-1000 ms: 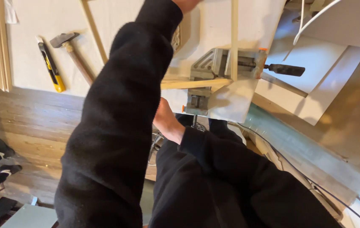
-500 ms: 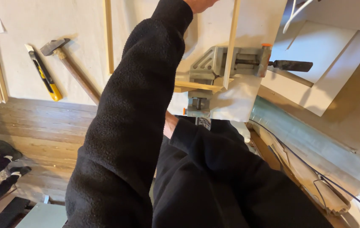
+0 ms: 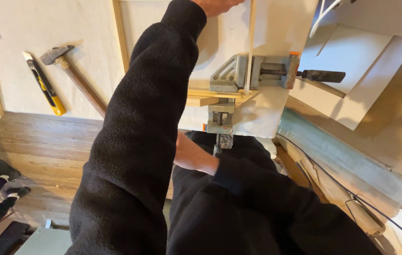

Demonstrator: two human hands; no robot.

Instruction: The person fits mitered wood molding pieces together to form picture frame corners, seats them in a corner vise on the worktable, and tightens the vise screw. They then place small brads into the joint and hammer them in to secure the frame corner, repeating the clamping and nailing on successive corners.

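Corner clamp, grey metal w/ orange end caps, sits on pale board at the board's near edge. It grips two wood strips: upright strip runs to top of frame, horizontal strip lies across under left arm. Left hand is at top edge by upright strip, mostly cut off; can't tell if fingers are closed. Right hand is just below clamp's lower screw, touching or almost; fingers hidden behind left sleeve, so grip can't be told. Dark clamp handle sticks out right. Hammer and yellow utility knife lie well apart, left on board.
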